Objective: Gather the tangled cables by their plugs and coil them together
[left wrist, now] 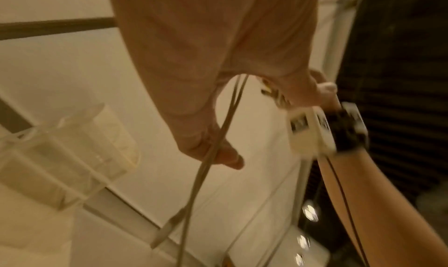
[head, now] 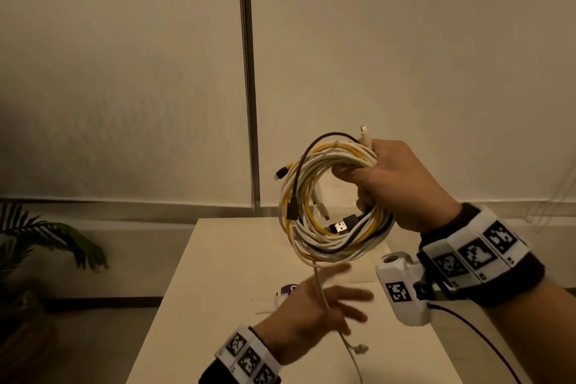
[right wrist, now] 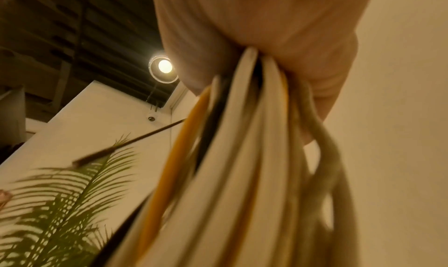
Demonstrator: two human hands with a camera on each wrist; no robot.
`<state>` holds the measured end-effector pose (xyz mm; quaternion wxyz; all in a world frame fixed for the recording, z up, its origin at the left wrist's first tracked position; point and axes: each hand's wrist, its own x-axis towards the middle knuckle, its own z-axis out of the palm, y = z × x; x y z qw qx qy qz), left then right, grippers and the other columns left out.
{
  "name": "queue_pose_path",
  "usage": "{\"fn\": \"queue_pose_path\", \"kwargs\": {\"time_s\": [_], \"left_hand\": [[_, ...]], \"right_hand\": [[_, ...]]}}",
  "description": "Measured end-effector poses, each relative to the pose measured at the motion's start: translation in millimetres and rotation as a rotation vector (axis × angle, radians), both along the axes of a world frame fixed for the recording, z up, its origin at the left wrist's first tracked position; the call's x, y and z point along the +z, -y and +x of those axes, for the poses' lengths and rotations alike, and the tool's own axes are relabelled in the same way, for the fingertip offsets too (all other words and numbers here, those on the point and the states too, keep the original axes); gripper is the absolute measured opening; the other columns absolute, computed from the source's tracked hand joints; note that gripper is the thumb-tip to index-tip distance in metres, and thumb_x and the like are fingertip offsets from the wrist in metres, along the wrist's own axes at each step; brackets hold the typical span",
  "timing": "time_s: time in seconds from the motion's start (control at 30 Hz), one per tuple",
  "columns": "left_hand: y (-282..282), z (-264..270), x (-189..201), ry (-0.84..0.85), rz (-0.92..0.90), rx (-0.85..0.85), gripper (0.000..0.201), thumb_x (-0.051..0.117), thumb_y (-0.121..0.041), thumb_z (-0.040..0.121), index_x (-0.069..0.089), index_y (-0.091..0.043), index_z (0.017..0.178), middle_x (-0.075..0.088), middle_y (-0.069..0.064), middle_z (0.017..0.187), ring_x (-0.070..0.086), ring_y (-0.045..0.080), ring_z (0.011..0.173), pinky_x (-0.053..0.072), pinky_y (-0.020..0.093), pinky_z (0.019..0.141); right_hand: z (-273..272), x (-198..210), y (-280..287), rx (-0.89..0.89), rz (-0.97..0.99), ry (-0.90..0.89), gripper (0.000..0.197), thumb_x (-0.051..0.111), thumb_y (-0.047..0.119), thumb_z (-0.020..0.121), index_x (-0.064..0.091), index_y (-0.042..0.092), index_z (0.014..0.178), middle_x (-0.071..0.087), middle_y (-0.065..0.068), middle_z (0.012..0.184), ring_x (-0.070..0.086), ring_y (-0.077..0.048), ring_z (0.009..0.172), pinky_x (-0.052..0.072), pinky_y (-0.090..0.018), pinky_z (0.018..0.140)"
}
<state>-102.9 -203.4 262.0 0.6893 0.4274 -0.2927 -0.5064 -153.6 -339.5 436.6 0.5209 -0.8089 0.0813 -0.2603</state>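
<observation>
My right hand [head: 371, 184] grips a round coil of white, yellow and black cables [head: 343, 246], held upright in the air above the white table [head: 218, 290]. Several plugs stick out of the coil: a white one [head: 364, 134] at the top and a black USB plug [head: 341, 226] inside the ring. In the right wrist view the strands [right wrist: 242, 156] fan out from that fist. A loose white tail [head: 321, 287] hangs from the coil's bottom and runs across my left hand [head: 349, 299], whose blurred fingers are spread. The left wrist view shows the tail [left wrist: 206, 165] sliding past the thumb, with its plug [left wrist: 160, 234] below.
A small purple thing [head: 288, 289] and blurred white pieces [head: 265, 305] lie on the table behind my left hand. A potted palm [head: 46, 237] stands on the floor at the left. A metal pole [head: 249, 72] rises behind the table against pale wall panels.
</observation>
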Motion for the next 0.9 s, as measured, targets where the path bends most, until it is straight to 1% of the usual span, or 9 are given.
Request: {"fn": "queue_pose_path", "kwargs": {"time_s": [0.13, 0.23, 0.33, 0.43, 0.5, 0.57, 0.67, 0.77, 0.9], "left_hand": [[19, -24, -3, -0.021, -0.109, 0.128, 0.051, 0.077, -0.008, 0.069, 0.064, -0.006, 0.119, 0.066, 0.018, 0.107, 0.055, 0.024, 0.080, 0.043, 0.028, 0.064], [30, -30, -1, -0.219, -0.184, 0.294, 0.060, 0.092, -0.016, 0.060, 0.067, 0.000, 0.113, 0.065, 0.024, 0.109, 0.049, 0.035, 0.092, 0.040, 0.038, 0.072], [28, -30, 0, -0.415, -0.278, 0.269, 0.066, 0.100, -0.009, 0.036, 0.074, -0.005, 0.097, 0.070, 0.019, 0.097, 0.055, 0.026, 0.078, 0.040, 0.028, 0.059], [28, -30, 8, -0.459, -0.349, 0.339, 0.079, 0.102, -0.020, 0.028, 0.077, -0.021, 0.102, 0.074, 0.009, 0.102, 0.063, 0.019, 0.080, 0.039, 0.030, 0.069], [33, -31, 16, -0.460, -0.338, 0.436, 0.090, 0.102, -0.026, 0.033, 0.069, -0.020, 0.116, 0.071, 0.010, 0.115, 0.067, 0.023, 0.092, 0.046, 0.034, 0.073], [37, -30, 22, -0.499, -0.376, 0.514, 0.082, 0.100, -0.021, 0.042, 0.067, -0.008, 0.116, 0.068, 0.021, 0.118, 0.067, 0.034, 0.103, 0.054, 0.041, 0.081], [37, -26, 26, -0.516, -0.392, 0.598, 0.045, 0.089, -0.010, 0.061, 0.068, 0.004, 0.099, 0.069, 0.031, 0.101, 0.070, 0.040, 0.094, 0.055, 0.050, 0.085], [35, -21, 29, -0.475, -0.342, 0.631, 0.012, 0.065, -0.007, 0.079, 0.073, 0.002, 0.082, 0.070, 0.027, 0.087, 0.071, 0.035, 0.080, 0.057, 0.045, 0.080], [35, -13, 32, -0.537, -0.274, 0.699, 0.034, 0.065, -0.009, 0.075, 0.067, 0.009, 0.104, 0.067, 0.023, 0.090, 0.069, 0.030, 0.075, 0.059, 0.038, 0.070]], "right_hand": [[9, -8, -8, 0.027, 0.065, -0.083, 0.010, 0.067, 0.006, 0.085, 0.059, 0.006, 0.078, 0.045, -0.004, 0.052, 0.045, -0.018, 0.041, 0.048, -0.032, 0.046], [11, -14, -6, 0.018, 0.137, -0.134, 0.010, 0.066, 0.005, 0.086, 0.057, 0.004, 0.081, 0.043, -0.008, 0.054, 0.044, -0.018, 0.040, 0.047, -0.031, 0.044], [10, -18, -1, -0.027, 0.151, -0.144, 0.010, 0.065, 0.004, 0.086, 0.057, 0.004, 0.081, 0.042, -0.008, 0.053, 0.044, -0.018, 0.039, 0.046, -0.029, 0.042], [10, -27, 0, -0.077, 0.125, -0.147, 0.007, 0.065, 0.004, 0.086, 0.059, 0.001, 0.082, 0.045, -0.008, 0.053, 0.045, -0.019, 0.039, 0.046, -0.027, 0.039], [8, -36, -1, -0.115, 0.130, -0.122, 0.007, 0.064, 0.004, 0.087, 0.060, 0.002, 0.082, 0.047, -0.008, 0.053, 0.046, -0.019, 0.039, 0.045, -0.026, 0.038], [6, -46, -2, -0.144, 0.144, -0.095, 0.009, 0.063, 0.003, 0.088, 0.059, 0.005, 0.079, 0.048, -0.005, 0.049, 0.047, -0.019, 0.038, 0.043, -0.024, 0.036], [2, -60, -3, -0.164, 0.169, -0.079, 0.012, 0.061, 0.004, 0.089, 0.059, 0.006, 0.078, 0.052, 0.001, 0.042, 0.050, -0.017, 0.035, 0.042, -0.023, 0.037], [0, -72, -4, -0.144, 0.260, -0.063, 0.007, 0.061, 0.006, 0.089, 0.058, 0.002, 0.084, 0.054, -0.005, 0.044, 0.054, -0.018, 0.037, 0.045, -0.025, 0.040], [-3, -78, -9, -0.115, 0.378, 0.009, 0.008, 0.063, 0.007, 0.087, 0.061, 0.000, 0.091, 0.057, -0.015, 0.053, 0.057, -0.025, 0.046, 0.051, -0.030, 0.047]]}}
